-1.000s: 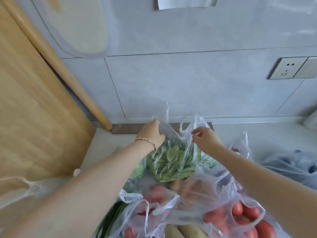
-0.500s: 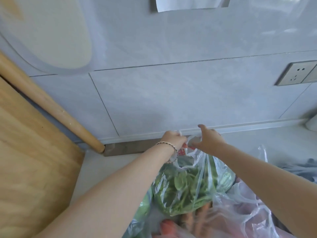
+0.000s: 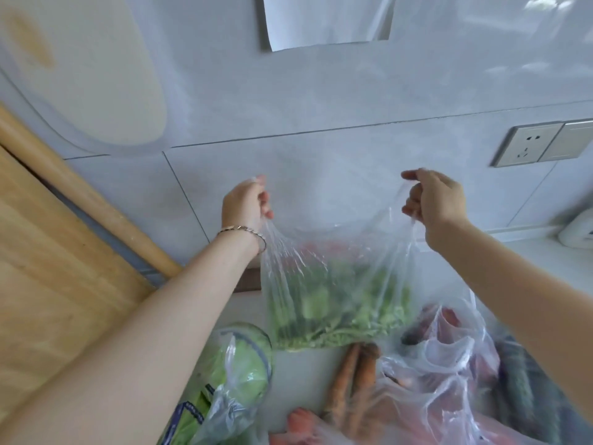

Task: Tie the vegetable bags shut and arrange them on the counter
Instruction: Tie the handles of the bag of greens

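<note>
A clear plastic bag of green vegetables (image 3: pixel 337 300) hangs in the air above the counter, its mouth stretched wide. My left hand (image 3: pixel 245 203) pinches the bag's left handle and my right hand (image 3: pixel 433 200) pinches the right one, both raised in front of the grey wall. Below lie carrots (image 3: pixel 353 383) in a clear bag, a bag with a pale green cabbage (image 3: pixel 237 377) at lower left, and a rumpled open bag with red vegetables (image 3: pixel 449 364) at lower right.
A large wooden board (image 3: pixel 57 284) and a wooden rolling pin (image 3: pixel 90 200) lean against the wall at left. A white cutting board (image 3: pixel 80 69) hangs above. A wall socket (image 3: pixel 526 147) sits at right. Dark vegetables (image 3: pixel 526 390) lie at the right edge.
Both hands have lifted the green vegetable bag off the pile and pulled its handles apart, from nearly touching to wide apart. The view has tilted upward.
</note>
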Motion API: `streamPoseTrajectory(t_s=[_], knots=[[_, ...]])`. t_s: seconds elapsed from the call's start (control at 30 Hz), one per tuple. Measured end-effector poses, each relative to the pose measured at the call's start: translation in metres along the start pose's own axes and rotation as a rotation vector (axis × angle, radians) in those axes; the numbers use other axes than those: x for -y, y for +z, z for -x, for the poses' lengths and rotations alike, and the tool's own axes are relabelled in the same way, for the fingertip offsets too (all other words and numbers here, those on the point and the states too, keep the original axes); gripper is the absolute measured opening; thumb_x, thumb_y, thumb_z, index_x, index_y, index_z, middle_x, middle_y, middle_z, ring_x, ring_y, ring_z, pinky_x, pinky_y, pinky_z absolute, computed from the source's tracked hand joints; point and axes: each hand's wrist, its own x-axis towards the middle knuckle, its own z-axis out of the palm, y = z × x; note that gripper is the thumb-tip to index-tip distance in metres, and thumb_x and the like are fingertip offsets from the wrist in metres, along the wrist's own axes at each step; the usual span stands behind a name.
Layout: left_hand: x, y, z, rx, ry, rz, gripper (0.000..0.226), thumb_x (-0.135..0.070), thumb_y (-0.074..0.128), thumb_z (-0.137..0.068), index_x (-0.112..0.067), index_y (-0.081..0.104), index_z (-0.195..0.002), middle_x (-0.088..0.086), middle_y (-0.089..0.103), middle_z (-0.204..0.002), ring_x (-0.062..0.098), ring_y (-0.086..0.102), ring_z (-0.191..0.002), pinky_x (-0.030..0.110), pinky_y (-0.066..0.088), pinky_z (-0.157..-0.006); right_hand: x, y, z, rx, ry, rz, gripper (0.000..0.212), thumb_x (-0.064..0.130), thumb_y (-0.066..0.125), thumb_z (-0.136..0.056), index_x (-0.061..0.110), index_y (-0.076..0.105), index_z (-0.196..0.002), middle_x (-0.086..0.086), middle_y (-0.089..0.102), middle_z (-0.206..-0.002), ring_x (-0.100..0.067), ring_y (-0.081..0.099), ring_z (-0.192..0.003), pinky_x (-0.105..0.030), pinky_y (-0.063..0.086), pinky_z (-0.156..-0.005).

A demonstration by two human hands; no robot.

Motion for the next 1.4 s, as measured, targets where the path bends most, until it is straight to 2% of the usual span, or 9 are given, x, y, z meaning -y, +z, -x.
streamPoseTrajectory(t_s=[0.2,0.43,0.6,0.77,0.9,1.0,1.2,1.3,1.4], knots=[[0.011,-0.019,0.032,0.068,-0.133,-0.033,0.032,0.003,0.033,-0.09,-0.008,0.06,-0.103,0.002,0.056,-0.044,0.01,0.04,-0.026,0.013,0.035,-0.032,-0.014,-0.011,0.03,0.323,0.214,-0.042,0.045,-0.009,0.026,-0.088,0.015,0.056,-0.112,-0.008,0.053,-0.067,-0.009,0.051,-0.037,-0.017,0.041,-0.036],[0.064,-0.039,0.086,0.566,-0.205,-0.606,0.074,0.011,0.047,-0.088,-0.043,0.031,-0.135,-0.013,0.057,-0.104,0.007,0.064,-0.057,0.021,0.055,-0.046,-0.077,-0.034,0.058,0.755,0.587,0.15,0.053,0.002,0.068,-0.072,0.011,0.049,-0.12,-0.013,0.064,-0.106,-0.014,0.07,-0.069,-0.015,0.05,-0.042],[0.089,-0.025,0.096,0.792,0.112,-0.781,0.08,0.003,0.067,-0.077,-0.038,0.03,-0.134,-0.005,0.052,-0.123,0.006,0.058,-0.081,0.024,0.053,-0.072,-0.082,-0.018,0.068,0.974,0.383,0.281,0.049,0.011,0.075,-0.064,0.008,0.063,-0.112,-0.004,0.072,-0.105,-0.019,0.067,-0.099,-0.027,0.053,-0.087],[0.1,-0.018,0.089,0.94,0.182,-0.678,0.087,0.007,0.075,-0.067,-0.019,0.031,-0.138,-0.002,0.052,-0.112,-0.015,0.055,-0.076,0.002,0.041,-0.074,-0.079,-0.009,0.072,1.037,0.298,0.429,0.021,0.011,0.072,-0.065,0.016,0.066,-0.085,0.007,0.066,-0.078,-0.008,0.061,-0.079,-0.018,0.046,-0.079],[0.1,-0.022,0.076,0.798,0.312,-0.981,0.032,-0.023,0.076,-0.072,-0.012,0.062,-0.098,-0.006,0.05,-0.073,0.003,0.038,-0.053,0.017,0.036,-0.057,-0.079,-0.004,0.059,0.844,0.132,0.8,0.034,0.017,0.069,-0.076,0.019,0.042,-0.054,0.009,0.036,-0.054,0.0,0.035,-0.044,-0.01,0.029,-0.05],[0.112,-0.041,0.058,0.551,0.299,-1.022,0.031,-0.026,0.073,-0.073,-0.012,0.051,-0.057,-0.004,0.042,-0.06,0.003,0.039,-0.058,0.012,0.031,-0.058,-0.099,-0.009,0.028,0.522,0.289,0.641,0.045,0.019,0.069,-0.08,0.018,0.036,-0.049,0.004,0.029,-0.05,-0.011,0.028,-0.045,-0.021,0.027,-0.049],[0.131,-0.042,0.046,0.261,-0.263,-0.032,0.048,-0.007,0.061,-0.074,-0.017,0.04,-0.031,-0.008,0.034,-0.03,0.011,0.043,-0.037,0.021,0.046,-0.052,-0.155,-0.01,-0.017,0.331,0.806,0.101,0.021,0.004,0.056,-0.087,0.01,0.051,-0.067,0.003,0.039,-0.036,-0.013,0.048,-0.045,-0.023,0.048,-0.05],[0.122,-0.022,0.038,0.471,-0.279,-0.647,0.028,-0.023,0.061,-0.082,-0.008,0.059,-0.057,-0.007,0.038,-0.036,0.01,0.032,-0.033,0.015,0.031,-0.039,-0.17,0.002,-0.039,0.235,0.851,-0.128,0.025,0.0,0.05,-0.09,0.007,0.047,-0.067,0.001,0.042,-0.032,-0.009,0.05,-0.031,-0.021,0.054,-0.044],[0.126,-0.022,0.025,0.803,0.165,-1.358,0.035,-0.035,0.051,-0.089,-0.014,0.059,-0.063,-0.001,0.045,-0.051,0.015,0.04,-0.047,0.024,0.034,-0.05,-0.177,0.009,-0.057,0.235,0.803,-0.175,0.021,-0.005,0.05,-0.09,0.004,0.048,-0.071,-0.004,0.045,-0.051,-0.004,0.042,-0.029,-0.016,0.05,-0.039]])
